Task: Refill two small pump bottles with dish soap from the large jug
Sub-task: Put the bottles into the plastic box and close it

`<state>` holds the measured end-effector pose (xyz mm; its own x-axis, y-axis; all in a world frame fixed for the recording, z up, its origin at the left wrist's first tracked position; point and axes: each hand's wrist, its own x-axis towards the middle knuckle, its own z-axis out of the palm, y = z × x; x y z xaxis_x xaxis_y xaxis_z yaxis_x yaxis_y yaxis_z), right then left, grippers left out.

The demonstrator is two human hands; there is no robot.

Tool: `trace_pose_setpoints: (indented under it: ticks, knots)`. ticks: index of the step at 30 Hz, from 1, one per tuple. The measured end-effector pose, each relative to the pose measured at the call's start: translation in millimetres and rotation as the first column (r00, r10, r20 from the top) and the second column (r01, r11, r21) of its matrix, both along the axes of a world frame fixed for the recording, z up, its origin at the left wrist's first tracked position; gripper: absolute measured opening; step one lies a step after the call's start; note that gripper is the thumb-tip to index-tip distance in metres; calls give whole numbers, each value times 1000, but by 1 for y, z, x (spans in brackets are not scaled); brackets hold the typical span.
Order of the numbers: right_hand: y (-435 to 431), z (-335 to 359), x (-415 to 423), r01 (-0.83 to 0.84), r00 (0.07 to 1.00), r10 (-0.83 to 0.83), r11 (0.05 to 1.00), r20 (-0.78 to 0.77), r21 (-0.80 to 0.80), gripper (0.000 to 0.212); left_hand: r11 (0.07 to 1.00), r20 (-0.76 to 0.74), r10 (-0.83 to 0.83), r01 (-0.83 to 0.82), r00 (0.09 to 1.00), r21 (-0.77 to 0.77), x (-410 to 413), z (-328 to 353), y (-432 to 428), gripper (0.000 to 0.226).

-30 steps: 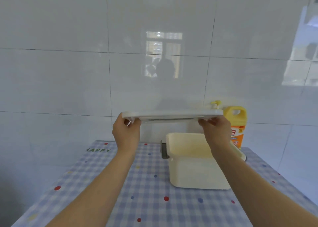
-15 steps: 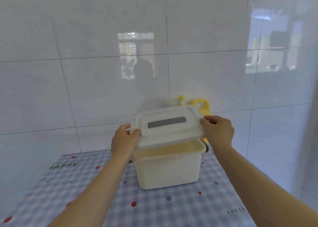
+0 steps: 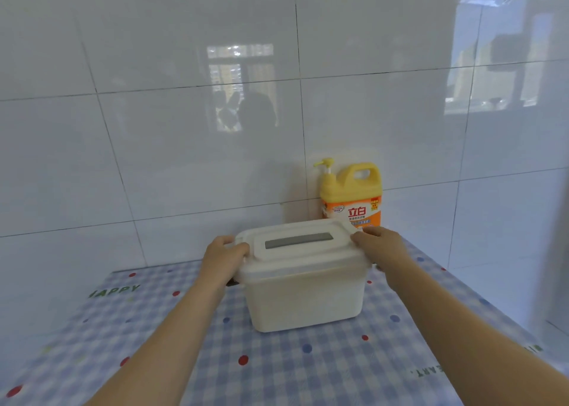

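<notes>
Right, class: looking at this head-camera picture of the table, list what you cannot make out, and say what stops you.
Head view: the contents of the white box, hidden by its lid and opaque walls.
Head view: the base of the soap jug, behind the box.
Head view: the lid's ends, covered by the left hand and right hand gripping them.
Head view: the jug label's small print, too small to read.

The box [image 3: 304, 297] and lid [image 3: 295, 259] look like smooth, matt cream plastic. The jug [image 3: 351, 187] is glossy yellow plastic with a shiny label [image 3: 354, 214]. The cloth [image 3: 277, 371] has a smooth, faint sheen. The tiles [image 3: 184, 146] are glossy and mirror-like.
</notes>
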<state>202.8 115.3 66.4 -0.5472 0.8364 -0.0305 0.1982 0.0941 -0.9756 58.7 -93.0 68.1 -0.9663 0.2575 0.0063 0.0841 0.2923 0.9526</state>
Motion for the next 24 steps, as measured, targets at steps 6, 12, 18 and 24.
trace_pose_setpoints:
  ticks: [6, 12, 18, 24]
  knots:
    - [-12, -2, -9, 14, 998, -20, 994, -56, -107, 16, 995, 61, -32, 26, 998, 96, -2, 1, -12, 7]
    - [-43, 0, -29, -83, 996, 81, 995, -46, -50, 14, 994, 28, 51, -53, 998, 91, -15, 2, -43, 10]
    - [-77, -3, -60, -172, 985, 172, 985, -18, 1, 18, 993, -14, 115, -114, 993, 32, -32, 4, -84, 7]
    - [-88, -2, -71, -213, 973, 188, 956, 133, 201, 17, 892, -369, -48, -127, 928, -434, -39, 8, -98, 65]
